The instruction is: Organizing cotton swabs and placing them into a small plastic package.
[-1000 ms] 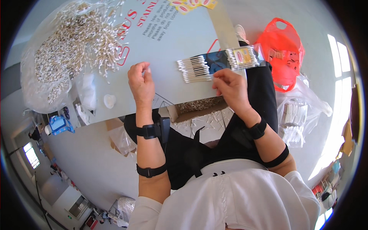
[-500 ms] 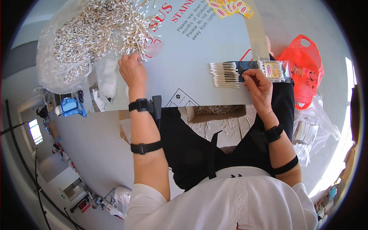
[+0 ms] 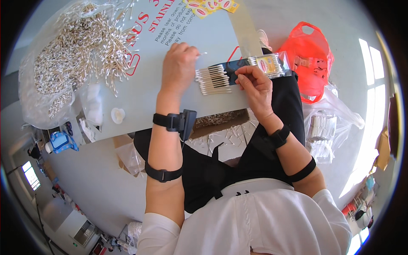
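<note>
My left hand [image 3: 180,63] is closed above the table, with the white tip of a cotton swab [image 3: 204,53] sticking out past its fingers. Just to the right and nearer lies a neat row of cotton swabs [image 3: 212,80], side by side on the table and partly on a dark strip [image 3: 233,66]. My right hand [image 3: 256,87] is at the right end of this row, thumb and forefinger pinched together; whatever is between them is too small to make out. Beyond it sits a clear pack of swabs with a yellow label [image 3: 267,65].
A big clear bag [image 3: 29,100] spills loose swabs [image 3: 80,51] over the table's left side. Yellow cards [image 3: 212,6] lie at the far edge, a white round piece [image 3: 118,115] near the front. A box [image 3: 219,121] stands below the table edge; a red plastic bag [image 3: 312,80] is at right.
My left hand has moved right, from the loose swab pile to beside the row, now with a swab in it. My right hand stays by the row. The whole view has turned.
</note>
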A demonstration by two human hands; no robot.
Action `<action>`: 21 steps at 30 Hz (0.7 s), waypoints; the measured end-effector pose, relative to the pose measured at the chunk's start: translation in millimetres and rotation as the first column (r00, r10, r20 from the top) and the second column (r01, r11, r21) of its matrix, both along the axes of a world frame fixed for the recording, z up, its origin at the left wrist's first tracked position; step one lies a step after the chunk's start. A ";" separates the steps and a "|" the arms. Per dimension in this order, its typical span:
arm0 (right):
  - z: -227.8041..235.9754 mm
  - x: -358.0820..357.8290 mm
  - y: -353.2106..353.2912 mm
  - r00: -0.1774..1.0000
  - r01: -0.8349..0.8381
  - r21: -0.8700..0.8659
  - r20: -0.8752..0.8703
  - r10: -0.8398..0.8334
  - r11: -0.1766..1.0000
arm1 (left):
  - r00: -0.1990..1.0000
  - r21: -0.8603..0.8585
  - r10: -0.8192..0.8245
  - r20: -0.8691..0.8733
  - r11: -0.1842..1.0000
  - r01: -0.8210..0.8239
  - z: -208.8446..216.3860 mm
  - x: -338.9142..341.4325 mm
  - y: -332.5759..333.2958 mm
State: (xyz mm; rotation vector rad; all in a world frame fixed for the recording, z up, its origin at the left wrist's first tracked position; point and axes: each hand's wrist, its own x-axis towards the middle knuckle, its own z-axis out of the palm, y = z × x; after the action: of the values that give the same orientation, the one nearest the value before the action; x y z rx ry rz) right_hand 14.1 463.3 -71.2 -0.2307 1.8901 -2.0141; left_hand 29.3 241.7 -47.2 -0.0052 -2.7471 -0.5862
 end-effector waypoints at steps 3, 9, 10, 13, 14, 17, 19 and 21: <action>1.3 2.3 -4.3 0.989 0.087 -0.151 0.133 -0.067 0.985 | 0.996 0.101 -0.035 0.078 0.995 0.028 -2.8 1.1 24.8; -8.3 1.0 -27.4 0.986 0.148 -0.231 -0.043 -0.162 0.962 | 0.979 0.556 0.198 -0.052 0.820 -0.136 -22.1 26.3 32.9; -10.8 -0.8 -32.2 0.978 0.159 -0.251 -0.093 -0.188 0.955 | 0.950 0.747 0.304 -0.076 0.648 -0.148 -25.3 29.7 33.5; -12.7 -8.0 -47.6 0.973 0.154 -0.258 -0.131 -0.192 0.954 | 0.943 0.821 0.317 -0.099 0.562 -0.102 -35.1 30.5 41.6; -13.5 -9.6 -49.9 0.972 0.156 -0.253 -0.132 -0.194 0.955 | 0.940 0.852 0.326 -0.104 0.517 -0.085 -35.1 28.7 46.9; -13.6 -9.8 -52.3 0.961 0.149 -0.192 -0.201 -0.188 0.970 | 0.956 0.859 0.286 -0.065 0.504 -0.092 -33.3 24.6 55.9; -10.9 -5.4 -50.8 0.984 0.111 -0.167 -0.122 -0.132 0.980 | 0.960 0.869 0.277 -0.048 0.485 -0.096 -32.6 24.3 57.8; -12.0 -3.8 -50.3 0.982 0.122 -0.170 -0.123 -0.144 0.978 | 0.963 0.878 0.267 -0.033 0.468 -0.100 -32.5 23.4 58.2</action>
State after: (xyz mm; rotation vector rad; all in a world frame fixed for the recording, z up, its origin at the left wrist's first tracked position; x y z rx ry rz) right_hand 10.3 413.0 -83.1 -0.2965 1.8660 -2.2995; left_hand 52.7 299.9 -79.7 0.4607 -1.9253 -1.7584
